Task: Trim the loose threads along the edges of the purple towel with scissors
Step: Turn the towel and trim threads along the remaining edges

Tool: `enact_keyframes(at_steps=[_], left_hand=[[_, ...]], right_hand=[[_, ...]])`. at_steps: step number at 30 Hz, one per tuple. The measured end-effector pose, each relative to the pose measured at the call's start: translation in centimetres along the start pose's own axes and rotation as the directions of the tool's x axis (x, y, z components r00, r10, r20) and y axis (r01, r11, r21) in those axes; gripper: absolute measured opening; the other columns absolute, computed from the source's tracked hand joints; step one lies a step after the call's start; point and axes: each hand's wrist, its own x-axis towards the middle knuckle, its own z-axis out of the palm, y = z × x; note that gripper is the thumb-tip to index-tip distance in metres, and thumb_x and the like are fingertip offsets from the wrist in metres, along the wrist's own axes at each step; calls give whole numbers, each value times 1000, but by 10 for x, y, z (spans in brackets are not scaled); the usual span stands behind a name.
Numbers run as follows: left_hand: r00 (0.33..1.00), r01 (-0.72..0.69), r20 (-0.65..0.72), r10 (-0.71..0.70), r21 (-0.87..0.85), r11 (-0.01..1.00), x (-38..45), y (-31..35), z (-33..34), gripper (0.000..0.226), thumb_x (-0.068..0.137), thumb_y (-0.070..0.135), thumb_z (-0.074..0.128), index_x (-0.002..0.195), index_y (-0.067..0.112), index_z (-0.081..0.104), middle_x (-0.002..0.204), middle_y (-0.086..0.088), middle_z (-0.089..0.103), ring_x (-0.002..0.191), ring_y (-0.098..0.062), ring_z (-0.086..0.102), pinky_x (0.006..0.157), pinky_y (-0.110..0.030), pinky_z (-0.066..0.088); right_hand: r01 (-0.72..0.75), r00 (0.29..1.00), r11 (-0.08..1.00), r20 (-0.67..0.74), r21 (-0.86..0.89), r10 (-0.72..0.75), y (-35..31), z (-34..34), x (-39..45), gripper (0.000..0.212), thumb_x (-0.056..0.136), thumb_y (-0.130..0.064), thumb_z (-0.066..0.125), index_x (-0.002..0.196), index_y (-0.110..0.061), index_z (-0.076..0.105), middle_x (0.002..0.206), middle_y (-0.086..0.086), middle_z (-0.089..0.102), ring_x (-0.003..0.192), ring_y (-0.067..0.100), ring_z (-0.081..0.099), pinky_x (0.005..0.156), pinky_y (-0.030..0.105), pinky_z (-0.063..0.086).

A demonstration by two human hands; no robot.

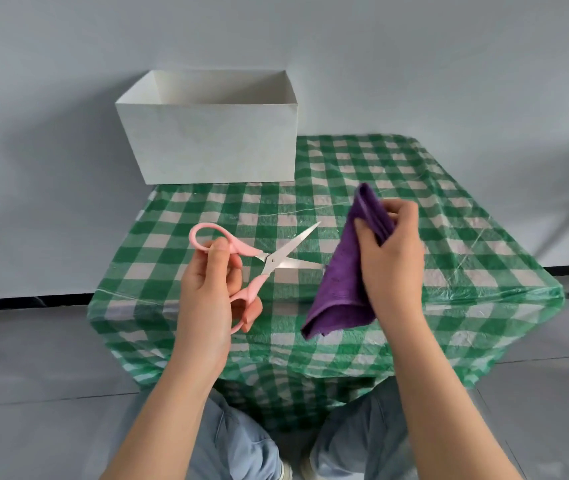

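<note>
Left hand [207,289] grips open pink scissors [269,261]; right hand [392,258] pinches the bunched purple towel [342,278]. Blades touching the fold could snip fabric, not threads.

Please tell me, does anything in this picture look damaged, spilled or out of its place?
Nothing stands out. The left hand holds the pink scissors with blades open; the right hand holds the folded purple towel. The white box stands upright on the checked tablecloth.
</note>
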Motion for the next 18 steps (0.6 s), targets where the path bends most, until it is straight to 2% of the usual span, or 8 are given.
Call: enact_keyframes(at_steps=[2,3,7,11,15,17,18], left_hand=[[1000,27,-10,-27,-33,999,2,1,-3,34,99,34,42,71,15,47,50,6,29,35,-17,27,36,-23,27],[999,41,-7,-41,-50,998,3,2,-4,34,99,35,43,71,15,47,50,5,28,36,-17,27,36,-23,26],[997,73,3,-73,-89,993,6,1,-7,35,99,36,41,71,16,44,54,2,25,36,-17,28,37,-22,25],[1000,12,15,-10,-73,997,10,2,-4,35,99,38,38,71,17,43,57,0,26,36,-17,31,38,-23,26],[990,-143,-1,143,50,988,12,5,0,32,98,40,39,72,20,45,53,7,32,34,-19,38,38,-24,31],[971,-238,14,237,106,966,13,9,3,30,94,42,40,75,20,44,55,7,31,35,-19,41,38,-24,34],[963,-271,27,270,117,955,13,10,4,29,92,43,40,76,19,44,56,7,31,36,-19,41,38,-25,34]], right_hand=[[-83,996,991,-6,106,84,2,-10,1,20,95,-21,61,106,-26,45,96,-17,56,78,-11,55,66,8,41],[-118,993,981,5,153,118,2,-14,0,18,95,-21,61,104,-26,47,97,-14,57,78,-9,56,69,11,42],[-254,967,903,66,347,247,3,-22,-3,13,94,-25,63,98,-32,52,103,1,64,89,15,61,81,35,51],[-343,938,880,161,328,306,1,-18,-6,2,98,-27,55,98,-29,53,102,5,64,88,18,61,81,39,51],[-409,903,869,264,280,340,-4,-11,-5,2,101,-26,48,101,-27,49,93,6,60,77,18,58,72,40,50],[-388,910,889,256,243,327,-7,-7,-5,7,101,-20,47,105,-24,42,78,3,55,60,10,53,58,30,47],[-358,921,908,242,217,305,-8,-4,-6,11,101,-17,47,103,-24,39,68,-1,47,48,6,44,48,22,40]])
